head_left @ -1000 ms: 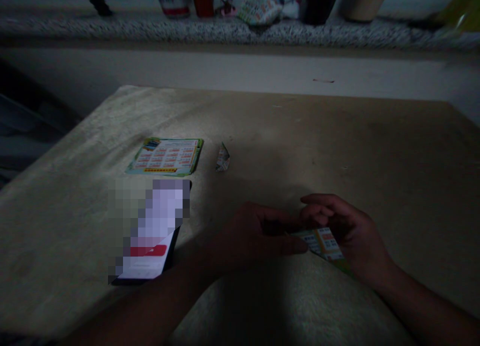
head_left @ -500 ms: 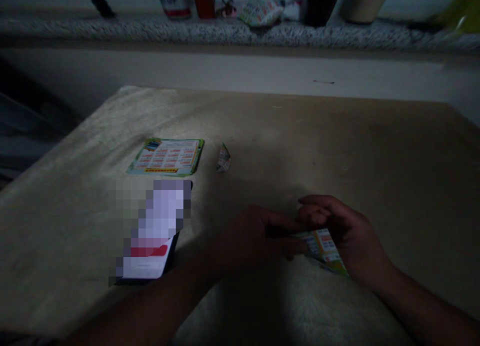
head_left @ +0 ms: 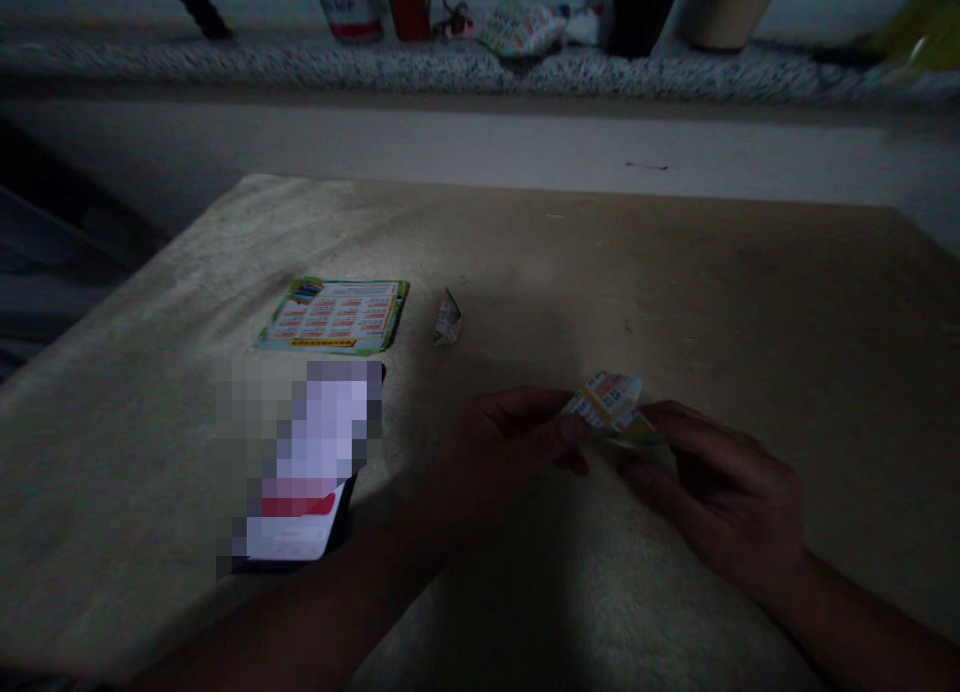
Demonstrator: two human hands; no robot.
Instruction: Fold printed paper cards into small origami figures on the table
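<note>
My left hand (head_left: 517,437) pinches the left corner of a folded printed paper (head_left: 606,402) between thumb and fingers. The paper is white, green and orange, creased to a pointed shape, and held above the table. At its right end is my right hand (head_left: 724,492), thumb and index finger apart around the paper's edge; the index fingertip looks to touch it. Left of my hands a small folded paper piece (head_left: 448,319) stands on the table. Farther left lies a stack of printed cards (head_left: 334,314).
A phone (head_left: 315,472) with a lit, partly blurred screen lies on the table (head_left: 712,282) beside my left forearm. Behind the table, a speckled stone ledge (head_left: 450,70) holds a crumpled printed packet (head_left: 521,29), a red container (head_left: 407,7) and other containers.
The folded paper has moved up and slightly left, turning so a point faces away from me. My right hand has swung round to its right end, with the fingers loosened.
</note>
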